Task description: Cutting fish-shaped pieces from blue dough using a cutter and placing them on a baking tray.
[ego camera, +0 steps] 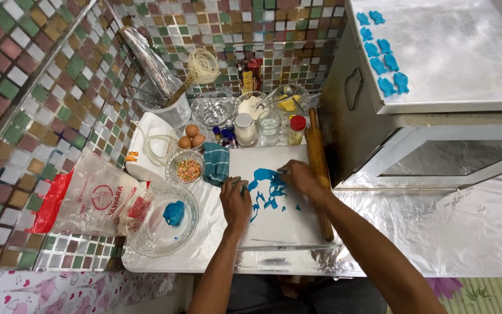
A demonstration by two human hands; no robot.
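Note:
A white board (283, 218) lies on the foil-covered counter with a thin rolled sheet of blue dough (265, 183) full of cut-out gaps on it. My left hand (235, 200) presses on the sheet's left edge, fingers curled on the dough. At the sheet's upper right my right hand (300, 177) pinches a small thing; what it is cannot be made out. A wooden rolling pin (319, 168) lies along the board's right side, under my right forearm. Several blue cut-out shapes (382, 55) sit in a row on the foil top of the metal oven at the right.
A glass bowl (161, 221) holds a lump of blue dough (174, 213). Behind the board stand a sprinkles bowl (186, 168), eggs (191, 136), a teal cloth (216, 163), jars, a measuring cup, small bottles and a whisk. Plastic bags (97, 197) lie at the left.

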